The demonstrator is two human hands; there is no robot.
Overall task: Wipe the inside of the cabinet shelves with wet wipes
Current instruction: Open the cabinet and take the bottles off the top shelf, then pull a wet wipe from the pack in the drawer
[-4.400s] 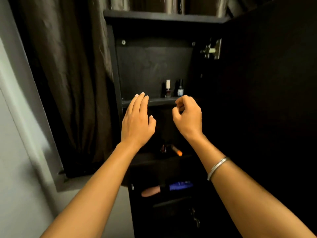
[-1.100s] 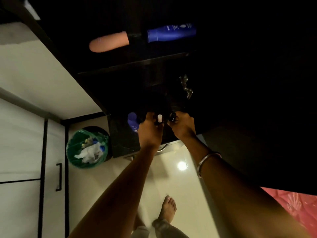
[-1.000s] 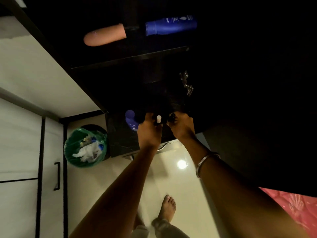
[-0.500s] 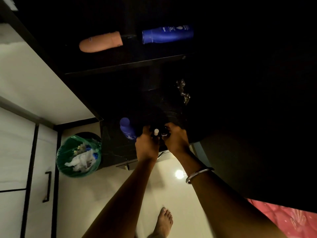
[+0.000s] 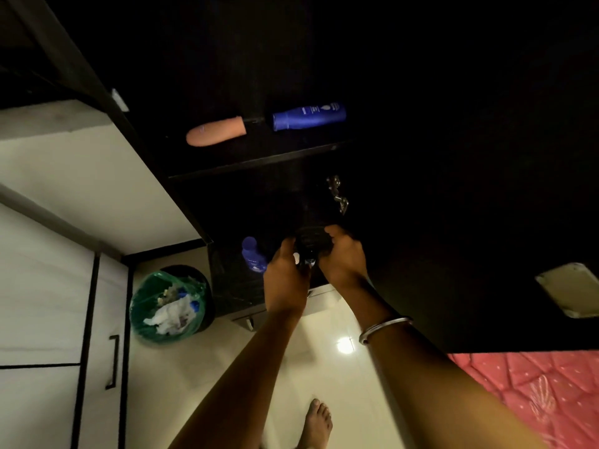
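Observation:
The black cabinet [image 5: 259, 163] stands open below me, its inside very dark. My left hand [image 5: 285, 283] and my right hand [image 5: 345, 257] meet at the lowest shelf. The left hand grips a small bottle with a white cap [image 5: 296, 257]. The fingers of my right hand curl over a dark round object [image 5: 312, 239] held between both hands; the gloom hides its details. No wet wipe shows in either hand.
A blue bottle [image 5: 253, 254] stands just left of my hands. On the shelf above lie a peach tube [image 5: 215, 132] and a blue bottle [image 5: 309, 116]. The open door [image 5: 486, 222] is on the right, a green-lined bin [image 5: 168, 306] on the left, and a pink bed [image 5: 534, 393] at lower right.
My view dropped from the upper shelf to the lowest one, and both hands came down holding small bottles. In the last half second the right hand closed over a dark round object.

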